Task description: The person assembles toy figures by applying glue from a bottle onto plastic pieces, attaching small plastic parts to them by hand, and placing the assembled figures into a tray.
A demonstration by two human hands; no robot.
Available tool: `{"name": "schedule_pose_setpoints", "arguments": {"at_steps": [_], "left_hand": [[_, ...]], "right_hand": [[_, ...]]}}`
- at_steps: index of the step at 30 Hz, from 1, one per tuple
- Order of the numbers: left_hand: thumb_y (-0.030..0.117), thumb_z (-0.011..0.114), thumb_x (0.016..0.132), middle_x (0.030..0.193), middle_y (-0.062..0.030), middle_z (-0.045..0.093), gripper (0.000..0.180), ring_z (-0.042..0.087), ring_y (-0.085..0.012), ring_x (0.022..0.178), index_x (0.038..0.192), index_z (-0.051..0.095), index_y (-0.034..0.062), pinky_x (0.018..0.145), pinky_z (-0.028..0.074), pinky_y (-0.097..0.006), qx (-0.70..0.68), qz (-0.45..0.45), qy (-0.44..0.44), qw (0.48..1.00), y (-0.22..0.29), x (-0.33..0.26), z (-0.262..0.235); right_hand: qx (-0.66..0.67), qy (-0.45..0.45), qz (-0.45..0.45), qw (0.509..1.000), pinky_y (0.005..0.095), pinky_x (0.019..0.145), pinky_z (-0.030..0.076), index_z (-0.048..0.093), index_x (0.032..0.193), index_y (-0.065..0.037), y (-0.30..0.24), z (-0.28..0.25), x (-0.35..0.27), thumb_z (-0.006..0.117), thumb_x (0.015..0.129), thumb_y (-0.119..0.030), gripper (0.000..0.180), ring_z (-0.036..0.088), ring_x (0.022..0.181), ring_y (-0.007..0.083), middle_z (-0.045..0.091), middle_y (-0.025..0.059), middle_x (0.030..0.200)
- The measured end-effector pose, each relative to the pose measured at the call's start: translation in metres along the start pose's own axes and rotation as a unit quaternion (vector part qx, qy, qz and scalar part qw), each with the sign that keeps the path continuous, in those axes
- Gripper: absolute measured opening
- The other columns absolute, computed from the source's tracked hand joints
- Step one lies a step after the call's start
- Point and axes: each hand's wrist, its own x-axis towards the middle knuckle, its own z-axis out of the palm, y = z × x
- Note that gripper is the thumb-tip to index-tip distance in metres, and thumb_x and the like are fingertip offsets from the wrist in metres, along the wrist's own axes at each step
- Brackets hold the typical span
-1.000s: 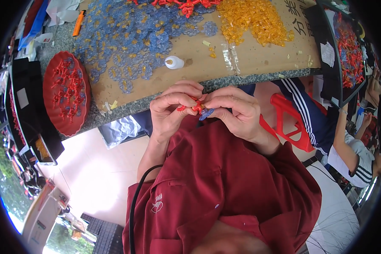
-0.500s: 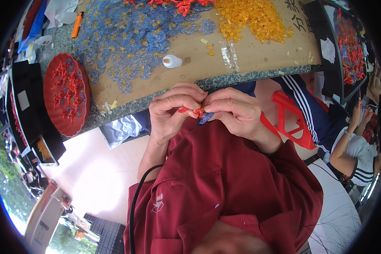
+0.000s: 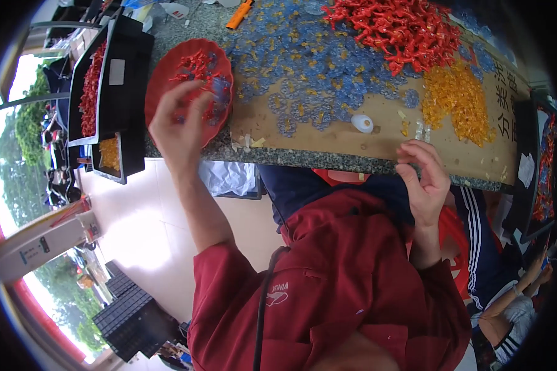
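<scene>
My left hand (image 3: 181,123) reaches over a red scalloped oval plate (image 3: 158,77), thumb and fingers apart, slightly blurred. No piece shows clearly between its fingers. Lying on the plate are small red branching plastic pieces (image 3: 195,65) with blue bits; the hand hides some of them. My right hand (image 3: 426,182) is over the table's front edge with thumb and forefinger apart and nothing visible in it. Beyond and to the left of that hand, a small white bottle (image 3: 362,123) lies on the cardboard sheet (image 3: 334,141).
Clear blue flower-like pieces (image 3: 328,74), red branching pieces (image 3: 402,31) and amber pieces (image 3: 458,102) spread over the cardboard. An orange-handled tool (image 3: 239,15) lies beyond the plate. Black bins (image 3: 125,80) stand at left, a black tray (image 3: 526,167) at right. Another person (image 3: 507,309) sits at far right.
My hands have separated from around a red and blue piece. The left moved left over the plate, the right moved right and opened. The view has shifted left.
</scene>
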Motion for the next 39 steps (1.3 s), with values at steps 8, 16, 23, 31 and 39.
{"name": "schedule_pose_setpoints", "arguments": {"at_steps": [8,16,23,31,39], "left_hand": [[0.025,0.068,0.072,0.081,-0.0116,0.066,0.028,0.064,-0.0238,0.078,0.094,0.066,0.0063,0.073,0.048,-0.032,0.333,-0.104,-0.010,0.937,-0.139,0.103,-0.030],[0.017,0.067,0.073,0.088,-0.0134,0.066,0.032,0.064,-0.0239,0.080,0.102,0.063,0.0030,0.073,0.049,-0.033,0.284,0.008,0.033,0.958,-0.049,0.083,-0.015],[0.020,0.069,0.070,0.084,-0.0129,0.063,0.025,0.058,-0.0272,0.083,0.087,0.065,0.0024,0.074,0.045,-0.034,-0.047,0.233,-0.225,0.945,0.085,0.028,0.155],[0.019,0.069,0.069,0.085,-0.0144,0.062,0.032,0.055,-0.0316,0.079,0.094,0.063,0.0006,0.074,0.044,-0.039,0.061,0.338,-0.187,0.920,0.095,0.011,0.206],[0.003,0.053,0.085,0.093,-0.0099,0.060,0.020,0.061,-0.0185,0.083,0.105,0.054,-0.0011,0.071,0.048,-0.025,-0.426,-0.169,-0.351,0.817,0.096,-0.012,0.146]], "right_hand": [[-0.073,0.032,0.036,0.996,0.0233,0.068,0.047,0.061,0.094,0.002,0.010,0.003,0.004,0.062,0.075,0.003,0.019,0.057,0.080,0.0139,0.058,0.0086,0.097],[-0.105,-0.006,0.034,0.994,0.0268,0.065,0.048,0.057,0.106,-0.003,0.003,0.017,0.018,0.069,0.071,-0.008,0.038,0.059,0.078,0.0177,0.057,0.0103,0.101],[-0.228,0.013,-0.123,0.966,0.0330,0.069,0.048,0.058,0.100,-0.007,0.023,0.044,0.034,0.067,0.071,-0.015,0.031,0.059,0.080,0.0245,0.060,0.0076,0.094],[-0.115,0.059,-0.095,0.987,0.0290,0.073,0.047,0.056,0.099,-0.002,0.007,0.005,0.019,0.063,0.076,-0.009,0.026,0.060,0.081,0.0213,0.061,0.0095,0.093],[0.022,0.096,-0.021,0.995,0.0270,0.067,0.046,0.053,0.107,0.001,0.017,-0.009,0.016,0.062,0.080,-0.013,0.031,0.059,0.077,0.0191,0.060,0.0116,0.091]]}}
